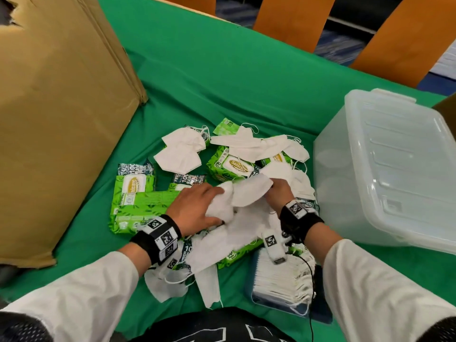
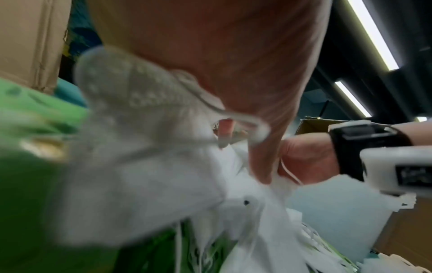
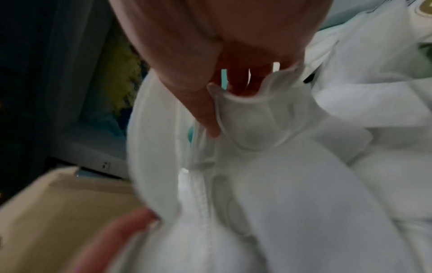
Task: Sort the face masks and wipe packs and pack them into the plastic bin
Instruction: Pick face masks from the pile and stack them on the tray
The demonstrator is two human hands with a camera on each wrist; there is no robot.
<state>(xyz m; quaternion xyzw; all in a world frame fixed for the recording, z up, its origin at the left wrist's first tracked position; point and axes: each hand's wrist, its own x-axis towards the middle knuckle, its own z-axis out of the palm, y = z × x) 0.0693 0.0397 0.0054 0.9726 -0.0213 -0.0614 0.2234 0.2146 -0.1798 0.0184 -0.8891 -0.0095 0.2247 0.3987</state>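
The scene is viewed by the head camera from above, facing forward and down over the green-covered surface [image 1: 246,77], with both forearms entering from the bottom edge. The left wrist camera is set low and very near the left hand [image 2: 210,55], facing across toward the right hand [image 2: 308,158] and upward past ceiling lights [image 2: 374,35]. The right wrist camera is held close under the right hand, facing along its fingers [image 3: 238,81]. The white masks [image 1: 246,193] are shared by all three views.
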